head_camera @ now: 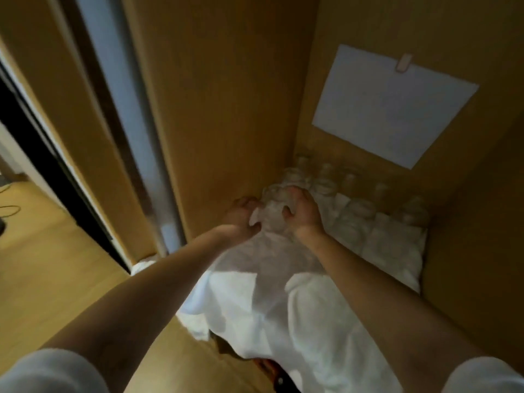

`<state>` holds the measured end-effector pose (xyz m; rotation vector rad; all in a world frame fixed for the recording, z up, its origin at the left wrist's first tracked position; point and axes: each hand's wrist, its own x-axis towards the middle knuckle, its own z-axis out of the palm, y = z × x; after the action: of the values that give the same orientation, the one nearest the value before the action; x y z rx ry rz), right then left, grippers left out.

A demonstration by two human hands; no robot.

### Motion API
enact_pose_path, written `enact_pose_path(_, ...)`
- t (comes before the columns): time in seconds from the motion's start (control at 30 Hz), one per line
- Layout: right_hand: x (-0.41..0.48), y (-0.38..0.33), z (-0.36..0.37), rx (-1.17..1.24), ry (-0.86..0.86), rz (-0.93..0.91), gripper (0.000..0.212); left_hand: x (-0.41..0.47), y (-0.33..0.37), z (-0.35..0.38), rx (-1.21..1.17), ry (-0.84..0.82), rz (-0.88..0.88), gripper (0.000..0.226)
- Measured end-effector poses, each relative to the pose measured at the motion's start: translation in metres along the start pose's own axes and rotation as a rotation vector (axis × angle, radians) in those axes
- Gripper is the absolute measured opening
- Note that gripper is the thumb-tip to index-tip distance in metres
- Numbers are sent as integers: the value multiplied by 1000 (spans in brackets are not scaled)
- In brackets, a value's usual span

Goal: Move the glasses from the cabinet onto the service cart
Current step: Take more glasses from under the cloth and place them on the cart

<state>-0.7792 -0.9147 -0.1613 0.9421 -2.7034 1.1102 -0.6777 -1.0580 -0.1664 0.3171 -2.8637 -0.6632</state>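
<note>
Several clear glasses (pixel 357 214) stand in rows on a white cloth (pixel 297 302) at the back of the wooden cabinet. Both my arms reach in. My left hand (pixel 241 215) curls round a glass at the left end of the rows, near the cabinet's side wall. Just right of it, my right hand (pixel 303 212) grips another glass (pixel 276 219) from above and the side. The image is blurred, so the glass under my left hand is hard to make out. No service cart is in view.
A white sheet of paper (pixel 391 106) is taped to the cabinet's back wall. The cabinet's side wall (pixel 226 109) stands close on the left, with a door edge (pixel 127 109) beyond it. Wooden floor (pixel 42 265) lies at the lower left.
</note>
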Motion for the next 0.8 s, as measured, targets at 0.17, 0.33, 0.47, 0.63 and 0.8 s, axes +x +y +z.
enact_pose_path(0.17, 16, 39, -22, -37, 54, 24, 50, 53, 37, 26, -50, 28, 203, 55)
enact_pose_path(0.33, 17, 70, -44, -87, 123, 111, 47, 93, 65, 54, -174, -74, 311, 63)
enact_pose_path(0.47, 10, 85, -60, -135, 131, 172, 43, 109, 70, 66, -203, -118, 399, 62)
enact_pose_path(0.63, -12, 89, -61, -172, 167, 280, 43, 127, 70, 78, -167, -230, 443, 63)
enact_pose_path(0.8, -32, 92, -41, -177, 248, 429, 37, 126, 66, 94, -18, -49, 502, 57)
